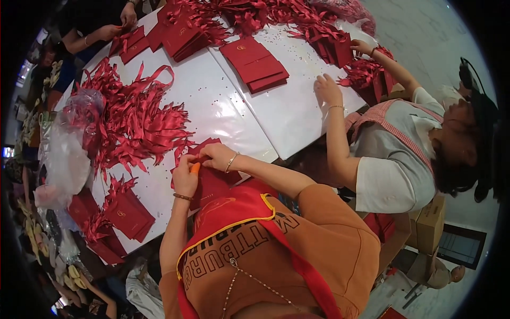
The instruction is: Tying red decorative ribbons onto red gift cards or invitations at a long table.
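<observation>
In front of me, at the table's near edge, lies a red paper bag (210, 185) with others of its kind around it. My left hand (186, 178) is closed at the bag's upper edge, with an orange cover (196, 168) on one finger. Beside it, my right hand (217, 158) pinches the same edge, fingertips almost meeting those of the left. The exact bit of bag or ribbon between the fingertips is hidden. A big heap of red satin ribbons (141, 119) lies just beyond and to the left of my hands.
Finished-looking red bags with ribbons (128, 215) are stacked at the left corner, near clear plastic wrapping (64, 159). Another bag stack (254, 64) sits mid-table among tiny scattered bits. A co-worker (393, 143) reaches in from the right; another person's hands (119, 26) work at the far left.
</observation>
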The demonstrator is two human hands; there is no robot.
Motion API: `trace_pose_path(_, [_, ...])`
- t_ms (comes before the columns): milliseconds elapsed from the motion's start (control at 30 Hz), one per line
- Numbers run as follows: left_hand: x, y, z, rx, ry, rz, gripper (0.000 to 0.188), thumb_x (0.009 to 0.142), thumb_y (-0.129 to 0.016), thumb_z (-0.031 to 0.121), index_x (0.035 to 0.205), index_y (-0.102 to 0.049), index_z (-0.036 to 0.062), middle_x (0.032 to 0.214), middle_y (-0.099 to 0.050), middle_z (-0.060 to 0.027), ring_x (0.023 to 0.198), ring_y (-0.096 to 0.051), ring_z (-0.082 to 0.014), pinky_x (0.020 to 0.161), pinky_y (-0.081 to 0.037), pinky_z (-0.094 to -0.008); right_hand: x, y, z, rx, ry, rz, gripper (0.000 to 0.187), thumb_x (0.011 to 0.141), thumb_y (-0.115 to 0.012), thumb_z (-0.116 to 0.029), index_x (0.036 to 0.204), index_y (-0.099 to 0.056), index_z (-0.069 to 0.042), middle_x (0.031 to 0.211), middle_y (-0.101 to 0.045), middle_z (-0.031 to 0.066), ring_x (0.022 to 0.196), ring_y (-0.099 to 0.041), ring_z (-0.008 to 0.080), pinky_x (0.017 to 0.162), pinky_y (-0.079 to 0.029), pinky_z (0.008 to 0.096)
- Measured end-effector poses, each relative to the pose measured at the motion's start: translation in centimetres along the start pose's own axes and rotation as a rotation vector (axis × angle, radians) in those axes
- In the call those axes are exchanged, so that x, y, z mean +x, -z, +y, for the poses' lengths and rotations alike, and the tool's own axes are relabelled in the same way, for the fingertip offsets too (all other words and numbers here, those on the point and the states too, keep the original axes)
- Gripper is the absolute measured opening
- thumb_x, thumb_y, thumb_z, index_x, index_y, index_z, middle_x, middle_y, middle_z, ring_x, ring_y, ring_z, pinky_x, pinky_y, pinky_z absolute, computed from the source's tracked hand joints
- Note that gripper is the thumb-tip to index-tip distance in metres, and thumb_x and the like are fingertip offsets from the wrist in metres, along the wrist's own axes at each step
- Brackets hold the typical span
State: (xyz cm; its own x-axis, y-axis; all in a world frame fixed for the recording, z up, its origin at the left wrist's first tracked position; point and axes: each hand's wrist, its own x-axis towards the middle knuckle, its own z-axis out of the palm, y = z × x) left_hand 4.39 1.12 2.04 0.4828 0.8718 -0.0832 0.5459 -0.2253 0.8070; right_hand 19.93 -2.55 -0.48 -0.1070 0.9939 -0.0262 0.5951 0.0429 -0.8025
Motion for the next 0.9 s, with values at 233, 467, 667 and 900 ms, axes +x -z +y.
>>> trace_pose_path(233, [1.6,3.6,-1.2,0.378,-0.397,0.013,0.015,0.077,-0.061,0.015,0.075,-0.058,0.0008,0.069,-0.060,-0.0107,0.061,-0.055,-0.0167,0.055,-0.039,-0.0233,-0.5,-0.6,-1.4,0.029,0.088,0.046,0.018,0.071,-0.062,-0.012,0.087,-0.058,-0.005,0.085,-0.055,0.0130,0.083,-0.054,0.0326,0.071,-0.045,0.0395])
trace_pose_path(467, [5.0,6.9,-2.6,0.013,0.122,-0.805,0.027,0.077,-0.057,0.027,0.080,-0.063,0.0001,0.063,-0.058,-0.0018,0.060,-0.050,-0.0090,0.056,-0.041,-0.0257,-0.1,-1.1,-3.0,-0.013,0.272,0.088,0.015,0.071,-0.061,-0.012,0.085,-0.057,-0.006,0.081,-0.054,0.0136,0.076,-0.054,0.0327,0.066,-0.045,0.0393])
trace_pose_path(667, [5.9,7.2,-1.9,-0.128,0.041,-0.930,0.025,0.076,-0.059,0.024,0.081,-0.063,0.0004,0.065,-0.055,0.0034,0.063,-0.046,-0.0053,0.057,-0.038,-0.0224,0.1,0.3,-3.9,0.064,0.223,0.011,0.017,0.071,-0.062,-0.010,0.086,-0.060,-0.005,0.079,-0.057,0.0134,0.076,-0.056,0.0311,0.067,-0.045,0.0378])
trace_pose_path(900, [5.2,4.9,-3.3,-0.074,-0.046,-0.675,0.017,0.073,-0.058,0.018,0.076,-0.063,0.0021,0.063,-0.056,0.0011,0.060,-0.048,-0.0072,0.058,-0.039,-0.0240,-0.1,0.4,-3.9,-0.016,0.179,0.014,0.018,0.070,-0.064,-0.009,0.086,-0.059,-0.004,0.077,-0.056,0.0136,0.073,-0.055,0.0307,0.064,-0.044,0.0370])
